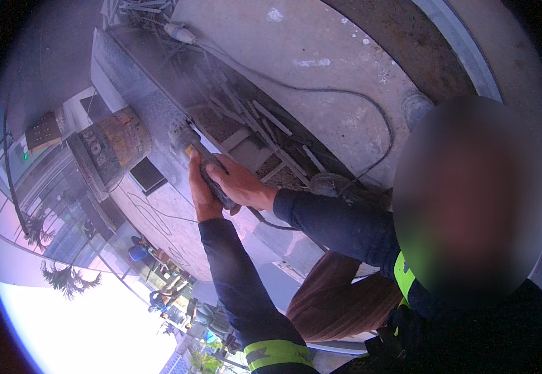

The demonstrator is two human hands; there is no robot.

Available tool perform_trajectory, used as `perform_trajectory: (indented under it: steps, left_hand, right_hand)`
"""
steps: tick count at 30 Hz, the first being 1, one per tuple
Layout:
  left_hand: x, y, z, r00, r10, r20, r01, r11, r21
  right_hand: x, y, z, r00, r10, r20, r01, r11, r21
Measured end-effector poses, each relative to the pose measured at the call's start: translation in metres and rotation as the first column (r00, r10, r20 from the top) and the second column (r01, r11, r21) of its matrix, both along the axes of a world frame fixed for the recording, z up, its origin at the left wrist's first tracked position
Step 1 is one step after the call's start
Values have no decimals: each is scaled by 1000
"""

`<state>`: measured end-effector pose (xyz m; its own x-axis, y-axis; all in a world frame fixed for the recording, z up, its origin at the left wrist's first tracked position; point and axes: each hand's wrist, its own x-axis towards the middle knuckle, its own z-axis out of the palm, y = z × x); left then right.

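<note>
A dark handheld power tool with a dusty head (184,136), apparently a grinder, is held with its head at the edge of a long grey slab (121,68), where haze hangs. My left hand (201,193), at the end of the lower dark sleeve, wraps around the tool's body beside a small yellow patch. My right hand (243,184), coming from the right, grips the same tool, its fingers partly hidden behind it. A dark cord runs from the tool's rear past my right sleeve.
Grey strips and debris (271,131) lie beside the slab. A pale connector (180,34) and cable rest on a spotted board (321,62). A rusty cylinder (124,134) stands at left; co-workers (165,299) are farther off. A large blurred area covers the right.
</note>
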<state>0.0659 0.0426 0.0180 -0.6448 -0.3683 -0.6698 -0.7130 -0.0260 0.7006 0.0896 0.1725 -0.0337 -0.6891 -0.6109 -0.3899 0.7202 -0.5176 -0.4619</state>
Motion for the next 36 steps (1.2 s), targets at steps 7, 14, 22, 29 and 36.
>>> perform_trajectory:
  steps: [7, 14, 22, 29, 36]
  left_hand:
    - [-3, 2, -2, 1000, -2, 5, 2, 1000, -4]
    - [-16, -9, -11, 1000, -18, -9, 18, 1000, 13]
    - [-30, -16, -15, 999, -5, -40, 4, 1000, -9]
    - [-43, -26, -19, 1000, -11, -27, 13, 999, 50]
    - [-52, -21, -19, 1000, 13, -18, -13, 999, 36]
  right_hand:
    - [-4, 4, 0, 999, 16, 38, -16, 1000, -14]
    - [-13, -6, -3, 998, -46, 44, 45, 999, 8]
    - [-29, -9, -5, 1000, 5, 28, -4, 1000, -25]
    - [-40, -22, -13, 1000, 2, 23, -1, 999, -36]
    - [-47, -29, -17, 999, 25, 46, -24, 999, -24]
